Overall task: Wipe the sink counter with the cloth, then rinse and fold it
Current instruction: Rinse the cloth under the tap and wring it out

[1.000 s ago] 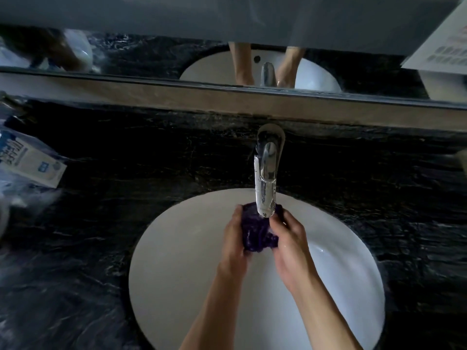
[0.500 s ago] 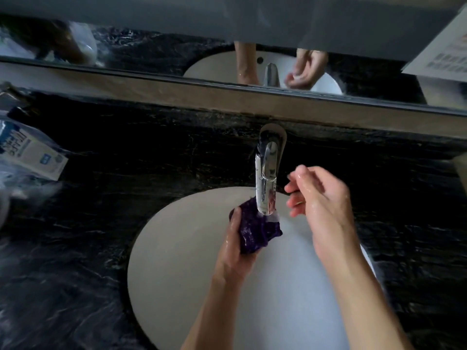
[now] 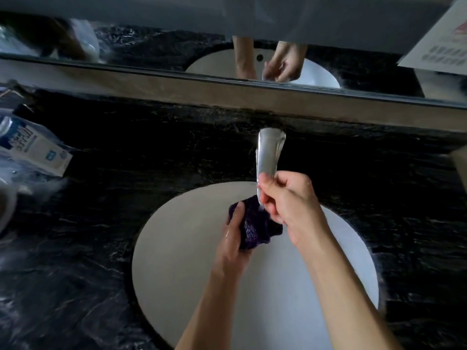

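Note:
A wet, bunched purple cloth (image 3: 255, 223) sits in my left hand (image 3: 233, 238), held over the white oval sink (image 3: 177, 261) just below the chrome faucet (image 3: 270, 150). My right hand (image 3: 288, 198) is above the cloth, with its fingers curled around the front end of the faucet. The faucet's tip is hidden behind those fingers. The black marble counter (image 3: 126, 160) surrounds the sink.
A blue-and-white carton (image 3: 32, 147) lies among plastic wrapping at the counter's left edge. A mirror (image 3: 151, 46) runs along the back above a beige ledge and reflects both hands. A printed sheet (image 3: 439, 44) leans at the top right.
My right hand let go of the cloth, rose to the right, then came back and closed on the faucet's end. My left hand kept the cloth under the spout.

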A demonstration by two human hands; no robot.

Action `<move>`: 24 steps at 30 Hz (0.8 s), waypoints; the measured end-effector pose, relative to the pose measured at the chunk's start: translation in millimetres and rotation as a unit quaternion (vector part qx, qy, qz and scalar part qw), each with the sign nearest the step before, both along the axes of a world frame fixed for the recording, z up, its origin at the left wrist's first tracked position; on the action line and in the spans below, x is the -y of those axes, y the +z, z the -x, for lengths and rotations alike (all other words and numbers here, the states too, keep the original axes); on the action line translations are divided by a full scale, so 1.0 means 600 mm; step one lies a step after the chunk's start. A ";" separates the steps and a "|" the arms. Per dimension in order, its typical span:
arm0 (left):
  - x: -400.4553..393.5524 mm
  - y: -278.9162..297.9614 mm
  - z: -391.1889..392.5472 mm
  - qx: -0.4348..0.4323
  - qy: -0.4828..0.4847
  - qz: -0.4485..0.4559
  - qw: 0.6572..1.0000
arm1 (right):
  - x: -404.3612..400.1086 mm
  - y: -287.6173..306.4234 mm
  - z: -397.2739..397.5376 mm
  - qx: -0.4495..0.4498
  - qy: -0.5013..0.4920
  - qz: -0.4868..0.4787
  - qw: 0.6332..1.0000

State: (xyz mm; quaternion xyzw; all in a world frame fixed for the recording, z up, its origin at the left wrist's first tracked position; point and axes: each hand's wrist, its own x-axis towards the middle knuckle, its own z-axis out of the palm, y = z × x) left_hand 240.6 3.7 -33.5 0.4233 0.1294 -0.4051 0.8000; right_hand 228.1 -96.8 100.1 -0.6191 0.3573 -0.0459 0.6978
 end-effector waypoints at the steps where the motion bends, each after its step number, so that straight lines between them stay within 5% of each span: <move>1: -0.003 0.002 -0.001 0.000 -0.003 -0.004 1.000 | -0.002 -0.005 0.002 -0.005 0.000 -0.001 1.000; 8: -0.018 0.025 0.002 0.015 0.002 -0.026 1.000 | -0.004 -0.019 0.012 0.007 -0.016 0.026 1.000; 14: -0.036 0.034 0.020 -0.035 0.038 -0.036 0.998 | -0.023 -0.088 0.104 0.057 -0.206 0.041 0.976; 20: -0.034 0.061 0.074 -0.084 0.012 -0.049 0.995 | -0.080 -0.145 0.151 0.065 -0.054 -0.046 0.995; 24: -0.034 0.069 0.097 -0.041 0.036 -0.106 0.993 | -0.074 -0.133 0.147 0.048 0.001 -0.002 0.999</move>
